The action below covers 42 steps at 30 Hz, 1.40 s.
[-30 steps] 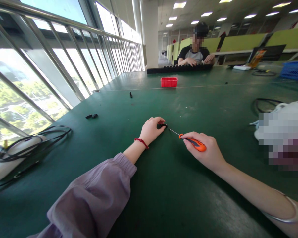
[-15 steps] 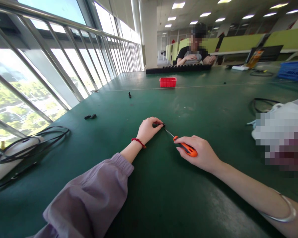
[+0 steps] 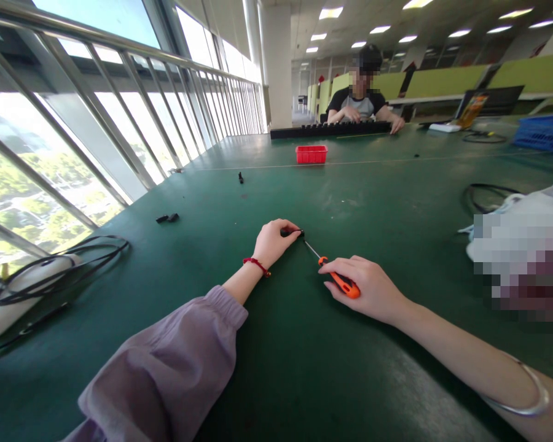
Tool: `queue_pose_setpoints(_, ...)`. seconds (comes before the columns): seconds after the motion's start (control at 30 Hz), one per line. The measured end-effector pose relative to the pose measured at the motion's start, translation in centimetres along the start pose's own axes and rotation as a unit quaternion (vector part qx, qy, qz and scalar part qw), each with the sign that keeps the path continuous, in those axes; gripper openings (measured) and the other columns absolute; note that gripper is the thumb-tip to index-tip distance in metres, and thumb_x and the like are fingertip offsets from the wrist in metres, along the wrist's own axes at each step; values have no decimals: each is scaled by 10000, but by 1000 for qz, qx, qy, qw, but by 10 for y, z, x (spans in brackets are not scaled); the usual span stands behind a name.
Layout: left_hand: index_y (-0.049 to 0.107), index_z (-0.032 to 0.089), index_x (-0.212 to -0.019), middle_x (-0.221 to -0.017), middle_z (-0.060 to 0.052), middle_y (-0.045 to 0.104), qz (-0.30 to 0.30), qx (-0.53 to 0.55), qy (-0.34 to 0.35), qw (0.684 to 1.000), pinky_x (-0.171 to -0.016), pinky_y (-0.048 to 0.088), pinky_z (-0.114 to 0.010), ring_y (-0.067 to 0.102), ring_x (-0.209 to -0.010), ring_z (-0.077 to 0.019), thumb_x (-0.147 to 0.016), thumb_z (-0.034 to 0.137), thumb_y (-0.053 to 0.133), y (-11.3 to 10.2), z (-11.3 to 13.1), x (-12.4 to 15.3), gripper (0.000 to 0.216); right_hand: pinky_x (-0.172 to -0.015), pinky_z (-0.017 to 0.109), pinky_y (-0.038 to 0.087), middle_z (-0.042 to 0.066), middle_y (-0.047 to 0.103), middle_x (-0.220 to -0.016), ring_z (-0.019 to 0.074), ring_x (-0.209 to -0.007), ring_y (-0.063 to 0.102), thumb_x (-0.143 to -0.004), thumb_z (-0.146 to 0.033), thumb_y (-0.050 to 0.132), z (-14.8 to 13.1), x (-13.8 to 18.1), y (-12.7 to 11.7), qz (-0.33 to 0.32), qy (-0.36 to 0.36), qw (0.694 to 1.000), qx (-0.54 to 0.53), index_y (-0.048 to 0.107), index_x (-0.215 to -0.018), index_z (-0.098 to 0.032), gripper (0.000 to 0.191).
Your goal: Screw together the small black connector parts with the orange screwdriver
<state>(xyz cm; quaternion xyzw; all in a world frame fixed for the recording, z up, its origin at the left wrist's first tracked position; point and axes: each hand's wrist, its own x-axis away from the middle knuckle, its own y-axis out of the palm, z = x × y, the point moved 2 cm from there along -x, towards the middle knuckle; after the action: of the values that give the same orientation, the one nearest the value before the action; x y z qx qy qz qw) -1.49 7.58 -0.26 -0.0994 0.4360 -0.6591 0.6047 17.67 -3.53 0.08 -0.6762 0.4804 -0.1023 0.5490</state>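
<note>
On the green table (image 3: 276,344), my left hand (image 3: 273,240) pinches a small black part (image 3: 300,233) between thumb and fingers. Most of that part is hidden by the fingers, so its kind cannot be made out. My right hand (image 3: 373,288) is closed around the orange and black handle of a screwdriver (image 3: 346,285). The thin metal shaft points up and left, its tip at or very close to the black part; whether it touches I cannot tell.
A red bin (image 3: 311,155) stands beyond my hands. Small black pieces (image 3: 168,218) and another black piece (image 3: 240,178) lie at left. Cables (image 3: 96,245) coil over a white power strip by the railing. Opposite, a person (image 3: 357,104) sits behind a long black rack (image 3: 332,130). A blue basket (image 3: 541,132) stands right.
My right hand and the screwdriver handle have shifted slightly left and down, tilting the shaft more steeply. My left hand has barely moved. The person opposite has lowered a hand onto the rack's end.
</note>
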Motion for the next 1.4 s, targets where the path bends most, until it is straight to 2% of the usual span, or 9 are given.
queue_pose_setpoints(0.2,709,174,-837,-846,-38,685,54,-5,19,998,-722,477,-281,610,-783,-155,-801,245,618,-4,2,-1,120,-667,308,466,23,686,-952,153,-708,577,-849,-267,523,1,-1,0,0,-6,1000,16,629,-1020,-215,208)
queue_pose_setpoints(0.3,701,175,-855,-848,-41,672,71,-56,55,994,-749,465,-301,592,-809,-168,-816,238,615,-10,10,5,114,-668,311,470,28,682,-939,155,-701,590,-856,-260,514,1,-1,-2,35,9,999,17,630,-994,-215,186)
queue_pose_setpoints(0.37,695,185,-874,-873,-40,669,62,-102,105,987,-782,450,-324,577,-847,-181,-835,257,603,-13,20,14,123,-686,315,477,38,670,-922,162,-722,602,-864,-252,502,2,-1,-4,76,34,996,7,625,-984,-209,177)
queue_pose_setpoints(0.47,683,196,-918,-906,-43,664,17,-134,186,973,-771,440,-330,562,-860,-185,-874,292,557,-12,39,32,165,-702,317,488,51,645,-911,169,-746,613,-867,-268,511,6,-2,-7,130,78,988,-14,603,-986,-207,162)
queue_pose_setpoints(0.6,669,195,-929,-920,-47,661,-16,-110,225,968,-763,449,-320,557,-867,-180,-882,291,548,-7,57,51,162,-698,318,498,44,638,-924,181,-761,624,-818,-307,594,10,-2,-7,142,85,986,-28,585,-991,-229,189)
queue_pose_setpoints(0.9,660,194,-921,-899,-40,665,-32,-54,225,972,-794,468,-315,572,-863,-173,-873,285,562,-2,65,57,143,-740,327,481,33,660,-890,181,-786,615,-841,-268,564,10,-3,-4,113,84,990,-32,617,-935,-216,119)
queue_pose_setpoints(1.1,652,193,-910,-896,-38,677,-35,-40,193,980,-802,471,-332,589,-866,-182,-839,328,603,-2,63,55,160,-707,314,482,36,646,-852,174,-751,609,-849,-261,546,10,-2,-4,120,86,989,-34,623,-911,-213,110)
queue_pose_setpoints(1.27,664,208,-852,-866,-24,685,-46,-26,183,982,-838,469,-344,598,-851,-179,-830,290,606,-1,65,57,103,-712,320,493,34,651,-857,174,-749,619,-849,-276,551,10,-2,-3,110,83,990,-36,632,-930,-219,128)
queue_pose_setpoints(1.4,662,203,-840,-885,-30,684,-29,2,161,986,-848,479,-340,604,-870,-177,-820,271,609,-4,57,50,88,-722,327,504,42,668,-906,180,-779,634,-841,-270,552,7,-2,-7,145,81,985,-35,634,-969,-224,159)
